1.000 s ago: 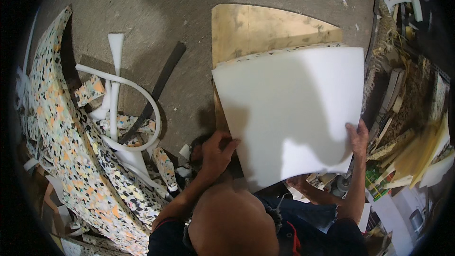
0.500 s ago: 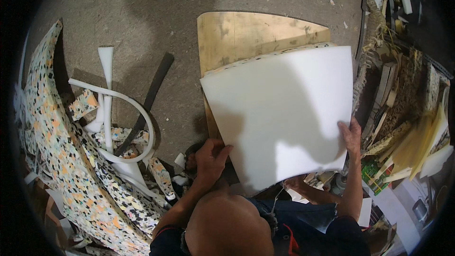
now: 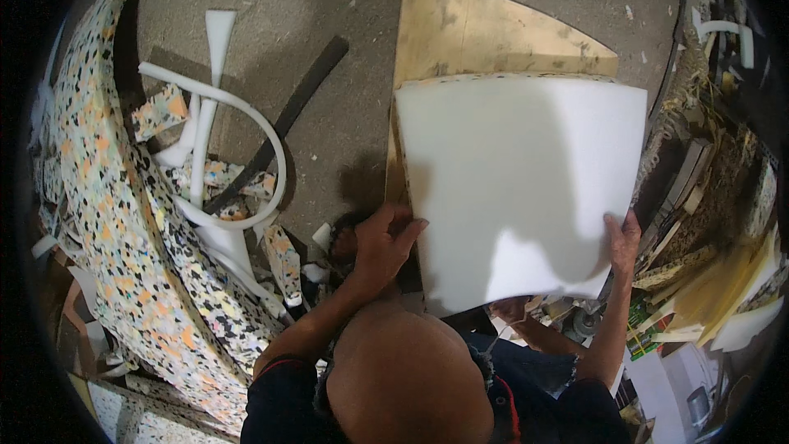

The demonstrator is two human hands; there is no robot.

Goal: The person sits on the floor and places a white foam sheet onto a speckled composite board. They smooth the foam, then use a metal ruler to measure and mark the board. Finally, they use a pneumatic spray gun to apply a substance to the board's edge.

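Observation:
A white foam sheet (image 3: 526,189) with a curved near edge lies in front of me, over a speckled foam layer (image 3: 526,76) whose thin far edge peeks out. Both rest on a wooden board (image 3: 485,29) with a rounded far corner. My left hand (image 3: 386,247) is closed at the sheet's left edge, thumb against it and the other fingers partly hidden. At the right edge my right hand (image 3: 625,240) grips the sheet, its thumb on top and its fingers underneath.
A large curved speckled foam piece (image 3: 123,197) stands at left. Near it lie a bent white foam strip (image 3: 275,148), a dark strip (image 3: 308,86) and several offcuts. Yellowish foam sheets (image 3: 740,279) and wooden scraps (image 3: 686,181) crowd the right side. My feet flank the board's near end.
The white sheet has turned slightly clockwise on the board, its far right corner coming nearer, so less of the speckled layer shows. Both hands stay at its edges. The view has shifted.

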